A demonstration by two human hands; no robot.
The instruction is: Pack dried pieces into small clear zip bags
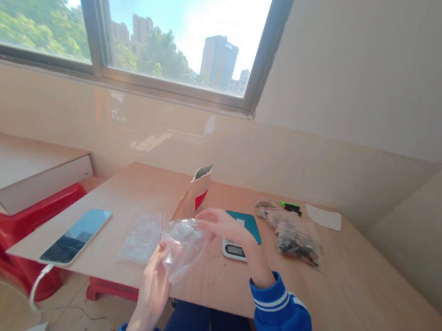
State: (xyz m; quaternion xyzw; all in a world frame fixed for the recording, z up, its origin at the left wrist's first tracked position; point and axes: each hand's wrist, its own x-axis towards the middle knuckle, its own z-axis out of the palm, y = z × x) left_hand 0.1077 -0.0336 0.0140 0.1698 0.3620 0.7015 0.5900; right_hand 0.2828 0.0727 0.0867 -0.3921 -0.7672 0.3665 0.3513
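Observation:
A clear plastic zip bag (185, 251) is held up over the front of the table, its film crumpled and puffed out. My left hand (154, 283) grips it at the lower left, with the fingers partly behind the film. At the upper right of the bag, my right hand (228, 226) has its fingers closed on the edge. Just behind stands an opened brown paper pouch (189, 197) with a red patch. Partly under my right forearm lies a small white digital scale (234, 250), with a teal flat surface (251, 225) beyond its display.
Left of my hands lie a stack of clear bags (140, 239) and a phone (77, 235) on a cable. To the right are filled clear bags (297, 238), a green-and-black cutter (291, 207) and white paper (323, 217). A red stool (29, 225) stands by the table's left side.

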